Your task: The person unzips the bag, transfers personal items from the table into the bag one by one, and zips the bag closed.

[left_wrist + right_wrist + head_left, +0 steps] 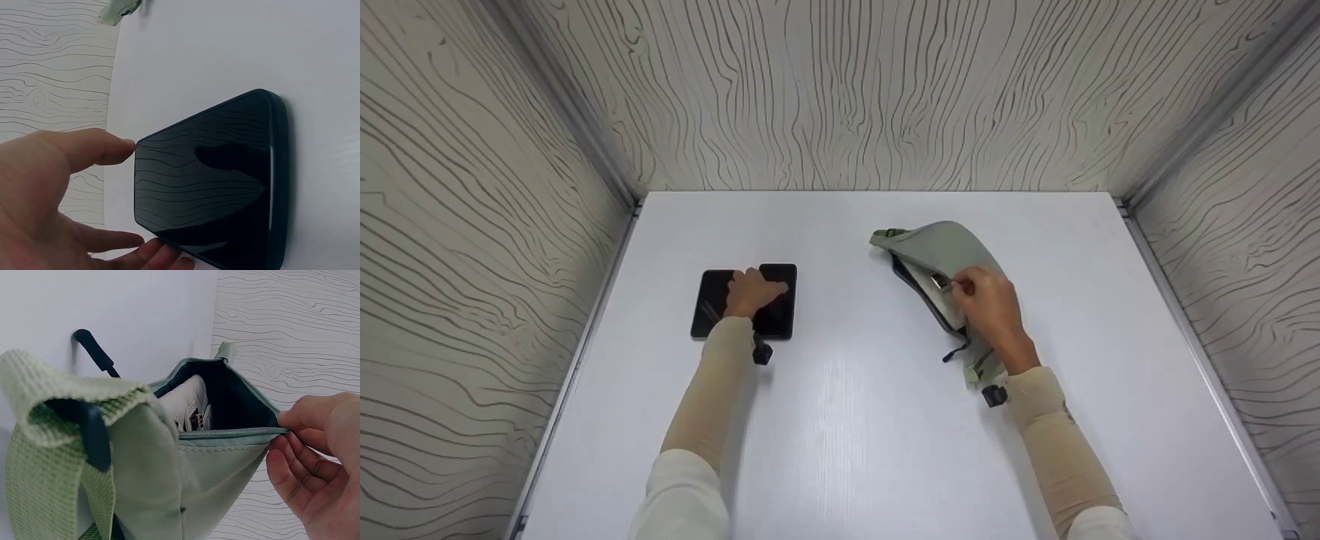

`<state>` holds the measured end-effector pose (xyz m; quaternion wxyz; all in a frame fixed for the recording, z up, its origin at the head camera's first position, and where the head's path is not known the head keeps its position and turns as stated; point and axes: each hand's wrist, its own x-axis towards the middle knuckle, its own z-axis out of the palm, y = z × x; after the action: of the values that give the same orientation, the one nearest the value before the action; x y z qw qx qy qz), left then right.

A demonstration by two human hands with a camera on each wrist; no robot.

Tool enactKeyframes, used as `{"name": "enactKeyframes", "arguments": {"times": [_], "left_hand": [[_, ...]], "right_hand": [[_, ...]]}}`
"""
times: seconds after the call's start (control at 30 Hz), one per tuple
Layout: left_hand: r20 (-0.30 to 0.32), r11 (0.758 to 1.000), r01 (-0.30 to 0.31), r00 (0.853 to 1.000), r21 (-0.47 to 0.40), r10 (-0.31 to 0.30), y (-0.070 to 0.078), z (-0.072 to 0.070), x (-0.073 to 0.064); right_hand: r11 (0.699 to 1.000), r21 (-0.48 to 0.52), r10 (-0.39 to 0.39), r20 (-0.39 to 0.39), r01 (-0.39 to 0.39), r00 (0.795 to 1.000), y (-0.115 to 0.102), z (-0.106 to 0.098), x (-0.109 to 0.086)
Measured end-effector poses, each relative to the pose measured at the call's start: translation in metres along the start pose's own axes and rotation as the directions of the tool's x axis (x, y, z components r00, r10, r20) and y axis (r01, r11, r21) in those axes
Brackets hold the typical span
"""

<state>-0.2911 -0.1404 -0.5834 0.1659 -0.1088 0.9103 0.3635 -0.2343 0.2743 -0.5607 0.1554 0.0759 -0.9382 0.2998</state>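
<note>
- Pinching with right hand (988, 309): zipped lip of sage-green fabric bag (960, 244), right half of smooth white table (840, 420); bag body just ahead and to the left of wrist, tail end beside it.
- Holding bag mouth apart between thumb and bent fingers; facing left in head view.
- Showing inside, in right wrist view: dark lining (236, 399) and cream quilted pouch (188, 394) with gold-toned clasp (196, 417), tilted, partly hidden by bag edge.
- Dangling from bag: black zip pull (93, 351); looping nearby, woven green strap (42, 489).
- Spreading left hand, thumb and fingers apart (751, 292), over glossy black rectangular slab (775, 321), left part of table; straddling it in left wrist view. Cannot tell whether touching.
- Looking thick-rimmed, rounded at corners, mirror-like, with thumb reflected in face.
- Lying left of slab: dark rectangular panel (711, 292), partly under same hand; join hidden, cannot tell if separate.
- Resting well apart from bag, both of these.
- Standing behind table: pale wall (840, 90) with wavy dark lines.
</note>
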Motion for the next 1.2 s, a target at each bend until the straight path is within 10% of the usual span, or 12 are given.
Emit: {"name": "enactKeyframes", "arguments": {"times": [1.2], "left_hand": [[-0.122,0.998,-0.023,0.992,0.061,0.031,0.001,0.023,0.004]], "right_hand": [[0.999,0.018,-0.040,-0.025,0.041,0.999,0.002,0.003,-0.001]]}}
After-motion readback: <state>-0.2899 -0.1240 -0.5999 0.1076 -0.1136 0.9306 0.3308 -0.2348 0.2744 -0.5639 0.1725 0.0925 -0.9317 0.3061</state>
